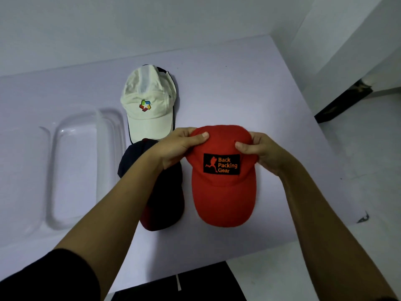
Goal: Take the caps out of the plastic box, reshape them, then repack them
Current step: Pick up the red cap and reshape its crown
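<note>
I saw left hand [175, 146] and right hand [262, 154] gripping the red cap [223, 192] over a lilac worktop [238, 88], white walls [108, 29] behind.

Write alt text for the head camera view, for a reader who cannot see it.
The left hand and right hand grip the crown of a red cap bearing a Back Packing Gear patch, over a pale table. Left of it lie a white cap, a dark cap and a clear plastic box.

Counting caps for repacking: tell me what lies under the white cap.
A dark edge shows from under the white cap along its right side, perhaps another cap; the rest is covered.
</note>
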